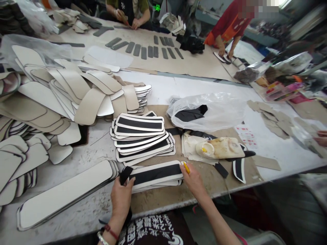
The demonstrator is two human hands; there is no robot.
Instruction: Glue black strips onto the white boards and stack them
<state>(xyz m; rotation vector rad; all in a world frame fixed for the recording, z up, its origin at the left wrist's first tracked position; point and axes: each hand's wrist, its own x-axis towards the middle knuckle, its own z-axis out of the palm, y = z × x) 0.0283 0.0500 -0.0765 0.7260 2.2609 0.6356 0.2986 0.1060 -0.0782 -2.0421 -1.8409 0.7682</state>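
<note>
Before the striped stack [143,137] lies the black-banded panel [156,174]; your left hand [121,196] pinches a black piece [125,174], your right hand [193,181] holds a yellow implement [186,167]. Panel probably light, bendable; grip its edges.

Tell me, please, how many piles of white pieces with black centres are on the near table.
2: the near pile between the left hand and the right hand, and the fanned pile beyond it. A loose piece lies to the right; more may be hidden.
</note>
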